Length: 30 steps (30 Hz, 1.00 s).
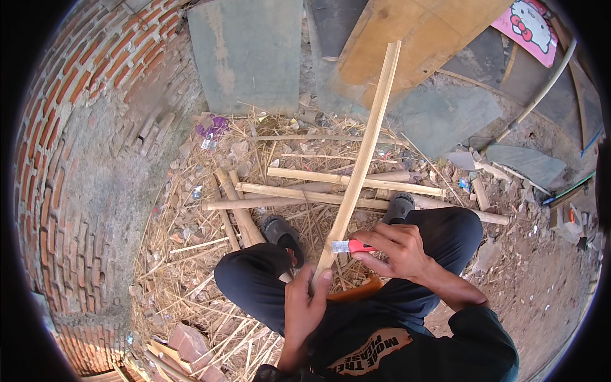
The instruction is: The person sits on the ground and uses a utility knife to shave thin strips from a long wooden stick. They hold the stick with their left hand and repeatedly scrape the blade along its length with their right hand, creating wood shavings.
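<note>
My left hand [305,304] is closed around the near end of a long split bamboo strip [364,156], which slants up and away to the right. In my right hand [402,251] is a red-handled cutter knife [361,246], gripped between thumb and fingers. Its short, wide metal blade [340,247] lies across the strip, a little beyond my left hand. Whether the edge bites into the bamboo cannot be seen. Below the strip's near end, a piece of orange material [356,291] shows between my legs.
Several bamboo pieces [305,193] lie crossed beyond my feet, among straw-like shavings [191,286] and rubble. A brick wall [70,191] rises at the left. Grey boards [245,57] and a tan panel [414,44] stand at the back. A pole [541,95] leans at the far right.
</note>
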{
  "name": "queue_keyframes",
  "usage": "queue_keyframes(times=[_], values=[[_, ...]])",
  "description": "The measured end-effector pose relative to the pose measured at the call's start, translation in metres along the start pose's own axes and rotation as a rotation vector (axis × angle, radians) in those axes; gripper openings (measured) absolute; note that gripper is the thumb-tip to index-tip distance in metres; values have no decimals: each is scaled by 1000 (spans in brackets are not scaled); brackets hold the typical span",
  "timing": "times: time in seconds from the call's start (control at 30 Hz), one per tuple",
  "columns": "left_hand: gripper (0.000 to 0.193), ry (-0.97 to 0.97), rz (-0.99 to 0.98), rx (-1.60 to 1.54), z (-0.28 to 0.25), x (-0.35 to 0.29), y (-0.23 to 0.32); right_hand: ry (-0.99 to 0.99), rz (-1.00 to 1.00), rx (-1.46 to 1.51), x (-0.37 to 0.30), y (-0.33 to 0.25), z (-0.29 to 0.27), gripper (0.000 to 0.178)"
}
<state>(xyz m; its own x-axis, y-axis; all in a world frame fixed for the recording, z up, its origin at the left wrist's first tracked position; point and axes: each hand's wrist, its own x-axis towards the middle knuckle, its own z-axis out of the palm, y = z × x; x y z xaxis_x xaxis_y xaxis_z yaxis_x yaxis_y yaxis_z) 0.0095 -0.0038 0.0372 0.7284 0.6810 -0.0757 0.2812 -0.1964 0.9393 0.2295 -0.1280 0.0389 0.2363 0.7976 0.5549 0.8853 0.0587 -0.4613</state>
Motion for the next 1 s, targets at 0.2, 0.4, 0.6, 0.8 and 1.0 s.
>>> queue_keyframes(times=[0.2,0.4,0.6,0.8,1.0], values=[[18,45,38,-18,5,2,5,16,7,-12,5,-10,-2,36],[17,41,27,-43,6,0,5,19,-20,-50,7,-9,-4,37],[18,30,22,-26,4,-2,5,25,-35,-47,11,-9,-6,38],[20,23,11,-24,4,-4,3,29,-37,-47,10,-5,-6,37],[23,-3,-27,0,3,-15,-12,123,58,-117,15,13,-17,34]])
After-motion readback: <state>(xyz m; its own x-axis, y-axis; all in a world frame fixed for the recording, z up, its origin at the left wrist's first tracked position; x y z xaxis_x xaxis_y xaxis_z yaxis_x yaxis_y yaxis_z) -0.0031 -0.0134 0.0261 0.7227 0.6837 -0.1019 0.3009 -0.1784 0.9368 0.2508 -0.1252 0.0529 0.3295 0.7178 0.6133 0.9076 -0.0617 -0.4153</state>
